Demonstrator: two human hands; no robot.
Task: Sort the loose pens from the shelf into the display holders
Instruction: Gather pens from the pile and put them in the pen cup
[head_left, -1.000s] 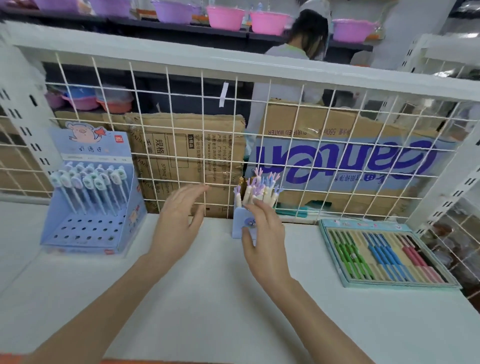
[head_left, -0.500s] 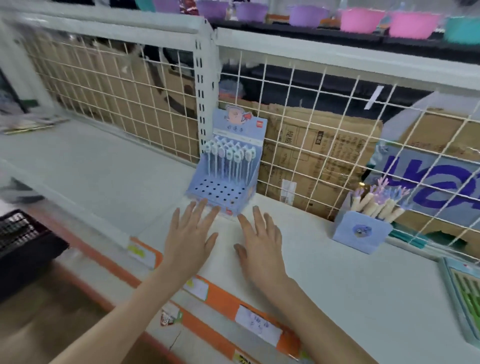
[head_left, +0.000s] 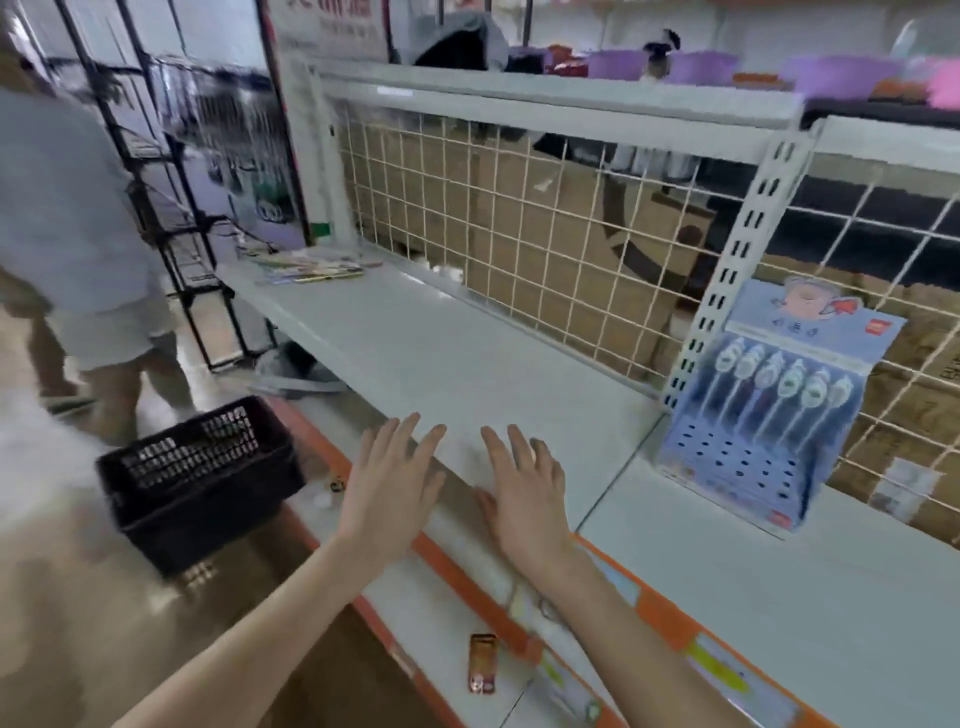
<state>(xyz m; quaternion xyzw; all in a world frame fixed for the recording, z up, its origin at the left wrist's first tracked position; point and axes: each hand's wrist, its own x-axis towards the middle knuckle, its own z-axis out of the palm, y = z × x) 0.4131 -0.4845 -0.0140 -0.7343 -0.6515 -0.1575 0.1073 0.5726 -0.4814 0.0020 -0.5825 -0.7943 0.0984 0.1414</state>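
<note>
My left hand (head_left: 387, 486) and my right hand (head_left: 524, 491) hover flat over the front edge of the white shelf (head_left: 415, 343), fingers spread, holding nothing. A blue display holder (head_left: 748, 452) with a pig picture stands at the right against the wire grid. It carries a row of white-capped pens (head_left: 779, 379) at its back, and its front holes are bare. A flat pile of loose coloured pens and packets (head_left: 311, 267) lies at the far left end of the shelf, well beyond both hands.
A black plastic crate (head_left: 197, 483) sits on the floor to the left below the shelf. A person in shorts (head_left: 67, 249) walks at the far left. A small red packet (head_left: 482, 662) lies on the lower shelf. Cardboard boxes stand behind the wire grid (head_left: 519, 234).
My view has swung left along the shelf. The small purple pen holder and the flat pen tray have left the frame. Both hands moved left with the view and stayed flat and empty.
</note>
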